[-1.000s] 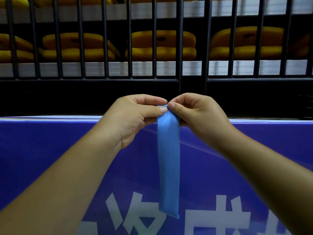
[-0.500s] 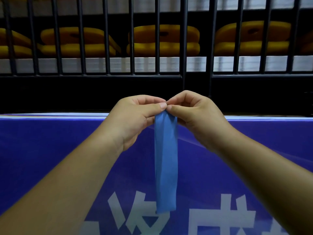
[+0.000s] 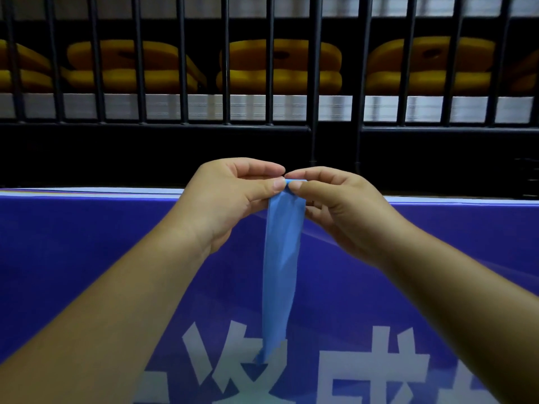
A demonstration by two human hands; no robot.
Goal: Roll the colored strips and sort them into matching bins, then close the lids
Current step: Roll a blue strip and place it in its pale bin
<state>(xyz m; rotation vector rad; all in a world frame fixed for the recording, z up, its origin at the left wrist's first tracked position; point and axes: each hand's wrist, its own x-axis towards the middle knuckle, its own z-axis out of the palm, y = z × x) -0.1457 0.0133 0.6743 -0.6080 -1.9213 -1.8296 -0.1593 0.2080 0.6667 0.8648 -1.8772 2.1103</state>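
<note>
Holds the blue strip (image 3: 281, 258) by its rolled top edge: left hand (image 3: 230, 196) pinching from 9 o'clock, right hand (image 3: 335, 208) from 3 o'clock, both grips clenched on it. Hangs toward 6 o'clock over the blue-covered desk (image 3: 87, 243), open room either side. Blurs at the lower tip; loses white lettering (image 3: 376, 371) at the bottom edge.

The thin light-blue strip (image 3: 280, 258) you're holding looks like soft, limp cloth or film, matt, with slight creases down its length. Beneath it, your deep-blue sheet with white printed characters (image 3: 87, 243) is smooth with a faint sheen, like printed vinyl. Beyond, the black vertical metal bars (image 3: 313, 83) have a smooth satin painted finish, and the rounded yellow pads (image 3: 280, 68) behind them look matt and foam-like.
</note>
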